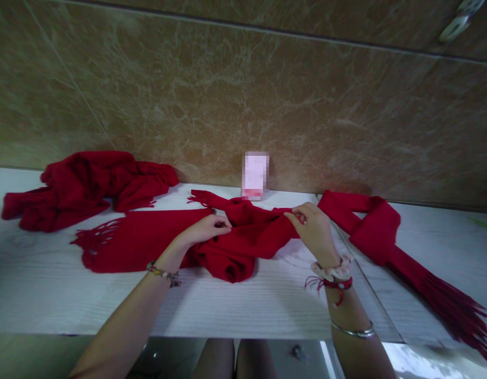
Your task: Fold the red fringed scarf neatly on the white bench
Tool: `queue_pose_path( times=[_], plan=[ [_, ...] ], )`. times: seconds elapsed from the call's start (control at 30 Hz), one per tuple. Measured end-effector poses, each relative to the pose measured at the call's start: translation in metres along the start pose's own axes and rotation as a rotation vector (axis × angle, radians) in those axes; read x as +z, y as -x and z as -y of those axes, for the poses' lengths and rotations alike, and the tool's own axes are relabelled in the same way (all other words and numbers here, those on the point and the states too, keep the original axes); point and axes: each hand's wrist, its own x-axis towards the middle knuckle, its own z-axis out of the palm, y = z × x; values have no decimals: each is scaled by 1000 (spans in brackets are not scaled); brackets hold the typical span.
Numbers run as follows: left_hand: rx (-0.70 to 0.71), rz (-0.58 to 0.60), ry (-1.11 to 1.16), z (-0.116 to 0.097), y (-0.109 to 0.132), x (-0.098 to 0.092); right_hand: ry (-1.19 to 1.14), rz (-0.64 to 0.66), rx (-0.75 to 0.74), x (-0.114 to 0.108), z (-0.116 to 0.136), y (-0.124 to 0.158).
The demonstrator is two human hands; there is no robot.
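A red fringed scarf [140,239] lies partly spread on the white tabletop, its left end flat and its middle bunched up. My left hand [209,228] pinches the fabric near the middle of the bunched part. Farther right, my right hand [312,226] grips the scarf's edge between thumb and fingers, so a stretch of cloth runs between both hands. One fringed tip sticks out behind the bunch, toward the wall. Part of the cloth beneath my left hand is hidden.
A crumpled red scarf [89,184] lies at the back left. At the right, a folded red scarf [377,231] has its fringe hanging toward the front edge. A blurred pink-white object [255,173] leans against the brown marbled wall [227,105]. The white table [109,305] has a seam at right.
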Motion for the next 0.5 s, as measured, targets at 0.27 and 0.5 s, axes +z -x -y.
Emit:
queue_pose_path(
  times=[0.27,0.5],
  plan=[
    [47,-462,400,-11,10,-18,-30,-281,114,-19,-1,-2],
    [-86,-133,214,-12,19,-22,63,595,-8,-10,-13,3]
  ],
)
